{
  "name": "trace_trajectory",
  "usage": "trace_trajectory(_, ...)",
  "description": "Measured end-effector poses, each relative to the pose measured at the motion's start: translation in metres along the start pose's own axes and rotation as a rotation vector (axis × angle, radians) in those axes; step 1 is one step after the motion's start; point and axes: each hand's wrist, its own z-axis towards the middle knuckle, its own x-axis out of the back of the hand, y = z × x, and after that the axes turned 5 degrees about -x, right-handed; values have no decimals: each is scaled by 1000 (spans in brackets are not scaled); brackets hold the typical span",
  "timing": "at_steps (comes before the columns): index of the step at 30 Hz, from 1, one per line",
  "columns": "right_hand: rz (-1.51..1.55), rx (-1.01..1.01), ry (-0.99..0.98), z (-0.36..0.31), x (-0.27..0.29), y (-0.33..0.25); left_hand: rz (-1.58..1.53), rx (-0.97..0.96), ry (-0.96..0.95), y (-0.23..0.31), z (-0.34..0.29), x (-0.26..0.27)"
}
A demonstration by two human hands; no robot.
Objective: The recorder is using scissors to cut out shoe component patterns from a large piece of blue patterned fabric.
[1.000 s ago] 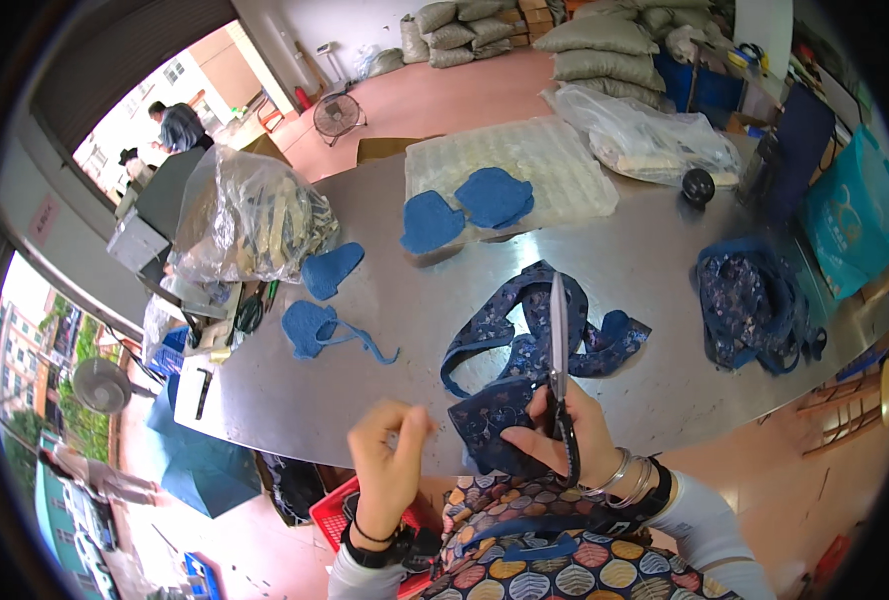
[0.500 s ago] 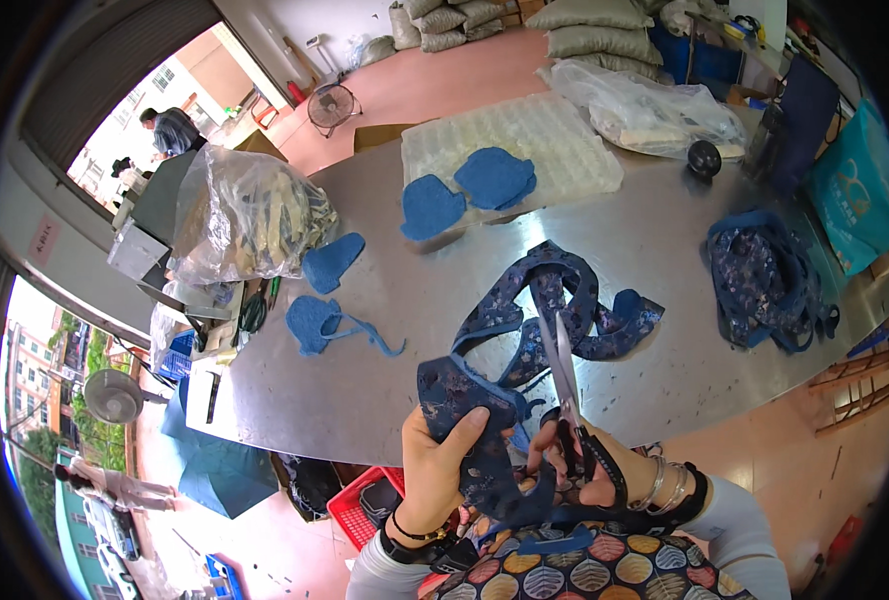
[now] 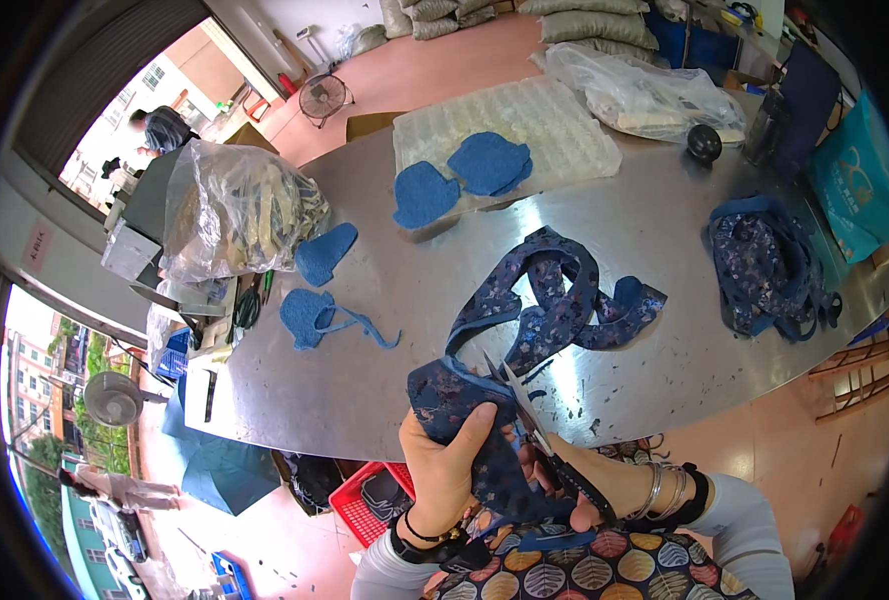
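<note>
My left hand [image 3: 444, 466] grips the near end of a dark blue patterned fabric piece [image 3: 543, 310] that trails from the metal table [image 3: 365, 370] toward me. My right hand [image 3: 577, 492] holds scissors [image 3: 517, 400] by black handles, blades open against the fabric just right of my left thumb. The rest of the patterned fabric lies looped on the table beyond the blades.
Plain blue cut pieces [image 3: 420, 193] lie on and beside a pale padded sheet [image 3: 510, 128]. More blue pieces [image 3: 317, 315] sit at the left, near a clear bag of fabric [image 3: 233, 210]. Another patterned pile [image 3: 765, 265] lies right. A red crate [image 3: 373, 498] is under the table edge.
My left hand went from empty and off the fabric to gripping its near end. The scissors tilted and moved down to the fabric by my left hand.
</note>
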Motion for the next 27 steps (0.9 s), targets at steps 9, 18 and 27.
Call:
trace_trajectory(9,-133,-21,33,1,5,-3,-8,-36,-5,3,2,-2)
trace_trajectory(18,-248,-140,60,-5,14,-7,46,-68,-57,11,8,1)
trace_trajectory(27,-294,-169,22,-10,21,-18,69,-26,-121,19,12,4)
